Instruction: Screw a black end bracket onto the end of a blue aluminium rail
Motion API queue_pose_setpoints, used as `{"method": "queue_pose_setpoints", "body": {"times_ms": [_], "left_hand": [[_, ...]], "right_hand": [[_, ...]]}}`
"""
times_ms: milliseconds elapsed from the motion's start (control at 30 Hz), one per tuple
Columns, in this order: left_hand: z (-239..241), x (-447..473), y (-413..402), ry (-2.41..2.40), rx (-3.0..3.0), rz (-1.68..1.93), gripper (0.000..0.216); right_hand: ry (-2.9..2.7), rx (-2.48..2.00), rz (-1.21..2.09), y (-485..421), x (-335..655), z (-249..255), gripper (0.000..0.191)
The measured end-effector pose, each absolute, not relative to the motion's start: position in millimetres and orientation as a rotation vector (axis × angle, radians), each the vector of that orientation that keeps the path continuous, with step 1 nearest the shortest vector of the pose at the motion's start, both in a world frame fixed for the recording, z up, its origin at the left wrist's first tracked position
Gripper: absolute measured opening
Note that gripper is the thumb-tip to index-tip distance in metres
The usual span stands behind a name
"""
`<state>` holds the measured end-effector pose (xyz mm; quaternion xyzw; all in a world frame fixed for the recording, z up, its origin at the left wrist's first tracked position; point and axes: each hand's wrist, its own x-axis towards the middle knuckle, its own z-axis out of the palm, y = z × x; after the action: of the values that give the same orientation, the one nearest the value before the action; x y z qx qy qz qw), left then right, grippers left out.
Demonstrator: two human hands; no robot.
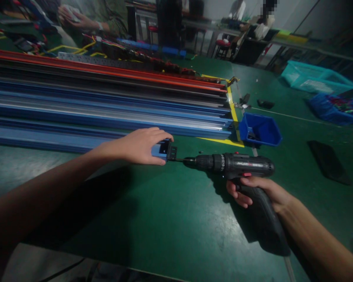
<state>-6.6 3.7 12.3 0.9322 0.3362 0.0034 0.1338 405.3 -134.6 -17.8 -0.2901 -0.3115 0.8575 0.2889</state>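
My left hand [144, 145] is closed around the near end of a long blue metal profile [47, 137], thumb on the front side and fingers over the top. A black end cap [172, 152] sits at that end of the profile. In my right hand [261, 188] is a black cordless drill [238, 164], held by its handle with a finger near the red trigger. The drill points left, and its thin bit [179, 159] reaches the end cap. Whether the bit sits in a screw is too small to tell.
More blue, black and red profiles [120, 105] lie side by side behind. To the right are a blue bin [261, 129], a dark phone-like slab [329, 161], a teal basket [317, 76] and a blue bag-lined container [338, 107]. Across the table a person's hands [79, 19] hold something pale.
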Motion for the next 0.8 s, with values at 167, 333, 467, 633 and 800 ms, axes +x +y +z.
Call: {"method": "queue_pose_setpoints", "body": {"times_ms": [167,333,467,633,800], "left_hand": [[11.9,-6.5,4.2,0.978,2.705,0.021,0.077],[11.1,-6.9,4.5,0.975,2.718,0.02,0.077],[11.4,-6.6,3.9,0.985,2.724,0.012,0.076],[12.2,-5.7,3.7,0.979,2.726,0.011,0.077],[12.4,-5.8,4.0,0.997,2.733,-0.002,0.079]], "right_hand": [[-0.837,-0.76,2.274,-134.9,404.1,-16.3,0.025],[-0.857,-0.778,2.291,-133.1,404.5,-15.3,0.029],[-0.877,-0.788,2.295,-131.2,404.5,-14.8,0.032],[-0.84,-0.825,2.306,-130.4,404.4,-14.3,0.03],[-0.817,-0.843,2.305,-130.5,403.6,-11.5,0.03]]}}
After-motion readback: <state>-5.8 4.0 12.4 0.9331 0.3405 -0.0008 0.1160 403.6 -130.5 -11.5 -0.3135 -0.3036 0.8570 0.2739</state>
